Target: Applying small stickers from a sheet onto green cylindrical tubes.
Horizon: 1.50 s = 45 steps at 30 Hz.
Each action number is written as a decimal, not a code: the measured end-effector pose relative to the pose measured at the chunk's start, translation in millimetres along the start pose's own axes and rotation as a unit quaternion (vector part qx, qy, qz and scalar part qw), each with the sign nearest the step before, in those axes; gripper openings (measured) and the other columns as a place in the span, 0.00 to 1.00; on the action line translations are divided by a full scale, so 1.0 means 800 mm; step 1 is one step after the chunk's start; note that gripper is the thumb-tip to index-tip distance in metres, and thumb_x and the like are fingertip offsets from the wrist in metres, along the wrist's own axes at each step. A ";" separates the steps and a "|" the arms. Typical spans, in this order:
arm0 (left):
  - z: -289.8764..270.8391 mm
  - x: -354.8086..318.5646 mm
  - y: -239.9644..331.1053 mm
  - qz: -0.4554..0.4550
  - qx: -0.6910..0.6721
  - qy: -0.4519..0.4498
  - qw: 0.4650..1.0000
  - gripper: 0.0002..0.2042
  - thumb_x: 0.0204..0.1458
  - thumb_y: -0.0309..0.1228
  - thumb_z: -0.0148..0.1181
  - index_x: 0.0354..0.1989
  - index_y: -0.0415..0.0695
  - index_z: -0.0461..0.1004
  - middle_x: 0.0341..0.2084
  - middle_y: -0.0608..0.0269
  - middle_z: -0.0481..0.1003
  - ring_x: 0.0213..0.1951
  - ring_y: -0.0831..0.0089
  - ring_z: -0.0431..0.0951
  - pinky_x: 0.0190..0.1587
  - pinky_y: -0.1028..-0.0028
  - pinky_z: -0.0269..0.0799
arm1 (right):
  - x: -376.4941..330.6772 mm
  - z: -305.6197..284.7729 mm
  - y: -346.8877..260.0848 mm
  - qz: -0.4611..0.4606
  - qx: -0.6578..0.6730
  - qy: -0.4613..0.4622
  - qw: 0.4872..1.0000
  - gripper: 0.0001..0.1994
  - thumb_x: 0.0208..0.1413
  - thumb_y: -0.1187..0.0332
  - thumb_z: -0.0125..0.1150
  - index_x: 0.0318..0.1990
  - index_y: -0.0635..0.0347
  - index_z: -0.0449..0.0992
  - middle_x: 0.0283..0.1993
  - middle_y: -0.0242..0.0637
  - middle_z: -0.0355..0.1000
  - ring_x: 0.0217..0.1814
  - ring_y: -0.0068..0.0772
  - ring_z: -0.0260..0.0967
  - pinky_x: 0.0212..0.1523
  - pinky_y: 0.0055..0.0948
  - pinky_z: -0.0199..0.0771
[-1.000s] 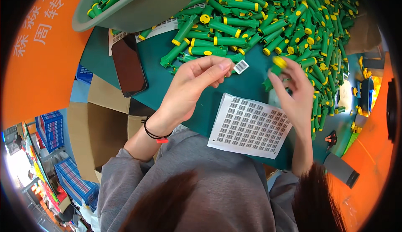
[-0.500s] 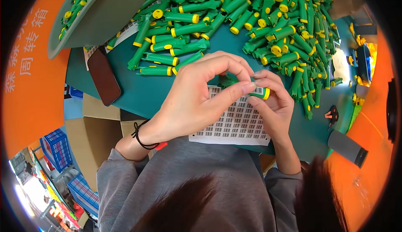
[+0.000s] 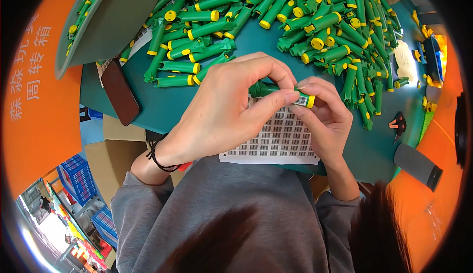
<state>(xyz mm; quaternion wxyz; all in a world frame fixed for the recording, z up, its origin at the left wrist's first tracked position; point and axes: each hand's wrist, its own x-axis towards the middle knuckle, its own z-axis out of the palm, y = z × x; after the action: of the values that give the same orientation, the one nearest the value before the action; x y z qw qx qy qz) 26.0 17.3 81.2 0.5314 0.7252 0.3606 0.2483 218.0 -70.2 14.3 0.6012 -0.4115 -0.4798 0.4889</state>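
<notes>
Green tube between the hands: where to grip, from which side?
Probably the yellow end of the green tube, pinched from the right. The tube lies roughly crosswise with that end pointing right, and the right hand is on that side. The left hand is at the barcode label next to it.

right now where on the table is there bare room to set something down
Bare table shows between the right hand and grey cylinder, and between the phone and left hand. The far side is crowded with green tubes.
</notes>
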 end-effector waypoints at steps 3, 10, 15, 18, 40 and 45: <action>-0.001 0.000 0.001 -0.001 0.017 0.001 1.000 0.05 0.55 0.25 0.67 0.36 0.37 0.78 0.37 0.61 0.80 0.42 0.75 0.78 0.49 0.74 0.72 | -0.001 0.002 0.000 -0.003 0.005 -0.003 1.000 0.22 0.49 0.88 0.66 0.54 0.68 0.75 0.59 0.44 0.67 0.61 0.34 0.68 0.60 0.31 0.72; 0.000 0.000 0.000 0.001 0.024 0.001 1.000 0.05 0.54 0.23 0.67 0.35 0.37 0.78 0.36 0.61 0.80 0.41 0.75 0.78 0.47 0.74 0.72 | -0.002 0.002 0.001 -0.006 -0.006 0.007 1.000 0.22 0.50 0.88 0.65 0.54 0.69 0.75 0.59 0.44 0.68 0.61 0.34 0.68 0.59 0.30 0.72; -0.001 0.000 0.000 0.008 0.032 0.004 0.999 0.04 0.54 0.23 0.66 0.35 0.36 0.77 0.35 0.61 0.80 0.41 0.74 0.78 0.47 0.74 0.72 | 0.000 0.003 -0.002 -0.004 -0.022 0.004 1.000 0.22 0.50 0.88 0.65 0.54 0.69 0.75 0.59 0.45 0.68 0.60 0.34 0.69 0.59 0.30 0.73; 0.001 -0.001 -0.002 0.020 0.042 0.011 0.999 0.05 0.53 0.23 0.67 0.35 0.36 0.77 0.35 0.61 0.80 0.41 0.75 0.78 0.47 0.74 0.72 | -0.001 0.004 -0.003 0.000 -0.027 0.009 1.000 0.22 0.50 0.88 0.65 0.54 0.69 0.75 0.59 0.45 0.68 0.60 0.34 0.69 0.59 0.30 0.73; 0.011 0.002 -0.046 -0.072 -0.123 -0.085 0.986 0.21 0.64 0.47 0.57 0.31 0.39 0.81 0.15 0.70 0.70 0.20 0.85 0.64 0.22 0.75 0.59 | 0.006 0.004 0.008 0.033 0.046 -0.024 0.998 0.38 0.51 0.88 0.63 0.71 0.68 0.58 0.54 0.42 0.73 0.56 0.30 0.72 0.59 0.31 0.72; -0.051 -0.002 -0.026 -0.004 0.024 0.168 0.985 0.18 0.64 0.43 0.58 0.34 0.40 0.83 0.15 0.66 0.70 0.22 0.83 0.67 0.24 0.75 0.62 | 0.016 0.013 0.003 -0.042 -0.312 -0.014 0.949 0.29 0.51 0.80 0.67 0.63 0.65 0.69 0.57 0.43 0.74 0.58 0.37 0.70 0.60 0.35 0.69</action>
<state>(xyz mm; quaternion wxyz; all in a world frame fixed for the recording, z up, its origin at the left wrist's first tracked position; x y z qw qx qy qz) -10.6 43.5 74.3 0.4468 0.6842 0.4535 0.3558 208.5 -57.1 16.4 0.4559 -0.5511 -0.6336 0.2948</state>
